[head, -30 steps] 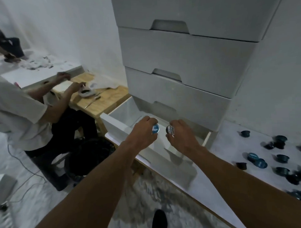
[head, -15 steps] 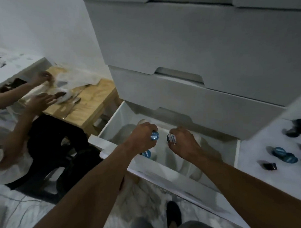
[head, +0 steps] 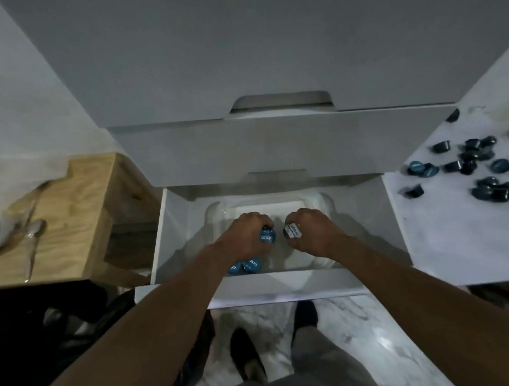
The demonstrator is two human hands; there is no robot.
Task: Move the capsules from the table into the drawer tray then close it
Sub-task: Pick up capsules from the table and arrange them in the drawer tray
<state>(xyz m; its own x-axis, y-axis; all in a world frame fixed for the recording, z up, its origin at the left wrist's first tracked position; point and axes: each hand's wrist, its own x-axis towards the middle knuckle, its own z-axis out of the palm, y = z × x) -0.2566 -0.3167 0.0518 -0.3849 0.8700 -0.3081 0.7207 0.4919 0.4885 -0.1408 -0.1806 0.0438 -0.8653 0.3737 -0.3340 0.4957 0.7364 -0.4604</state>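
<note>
Dropping capsules into the tray — both hands loaded, low over the open drawer.

Left hand [head: 243, 236] is curled round a blue-lidded capsule [head: 268, 238]; right hand [head: 312, 232] is curled round a capsule with a pale printed lid [head: 292, 231]. Both sit over the white tray [head: 320, 202] inside the pulled-out bottom drawer [head: 279, 287]; whether either capsule touches the tray floor I cannot tell. Two blue capsules [head: 245, 266] already lie in the tray at about 7 o'clock of the left hand. A scatter of dark capsules [head: 474, 167] waits on the white table [head: 451, 243] at 2 o'clock of the drawer, well apart from the hands. Judged step: release phase of a placing round, task early — next move calls for opening both grips over the tray, then reaching right to the table for more. Drawer closes only once the table scatter is gone.
</note>
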